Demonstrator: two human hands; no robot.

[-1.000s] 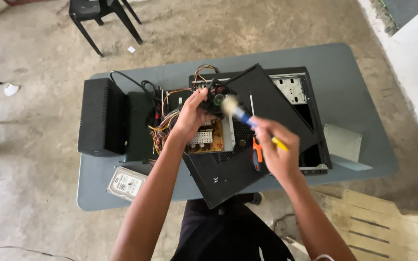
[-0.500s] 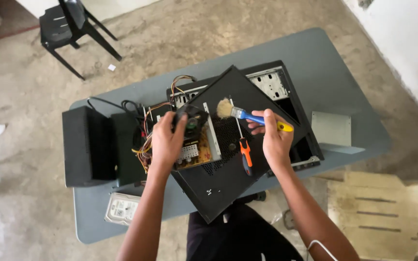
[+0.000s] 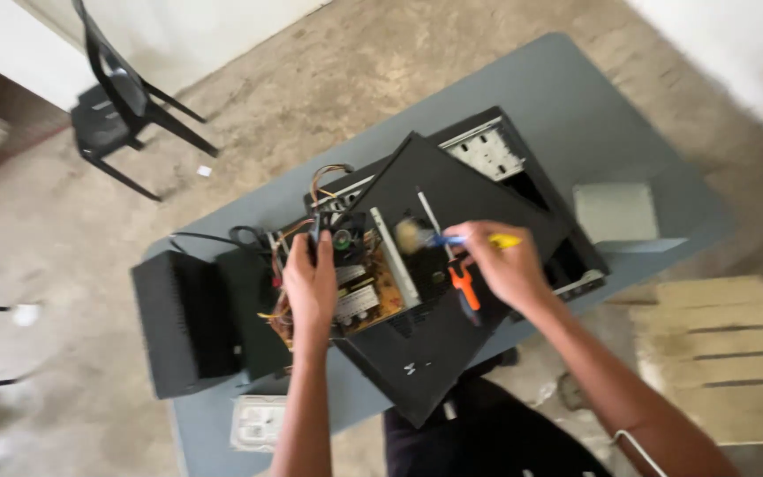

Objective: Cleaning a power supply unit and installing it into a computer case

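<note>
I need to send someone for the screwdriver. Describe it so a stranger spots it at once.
On the grey table, find the black side panel lying over the opened computer case. The screwdriver lies on that panel, just beside the right hand. Its bright orange handle is the only orange thing there.

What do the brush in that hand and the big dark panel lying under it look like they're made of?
The brush, held in the right hand, looks plastic: a glossy blue and yellow handle, with pale soft bristles, blurred here. The black panel looks like painted sheet metal: thin, flat, matte, straight-edged, though hard plastic cannot be ruled out.
</note>
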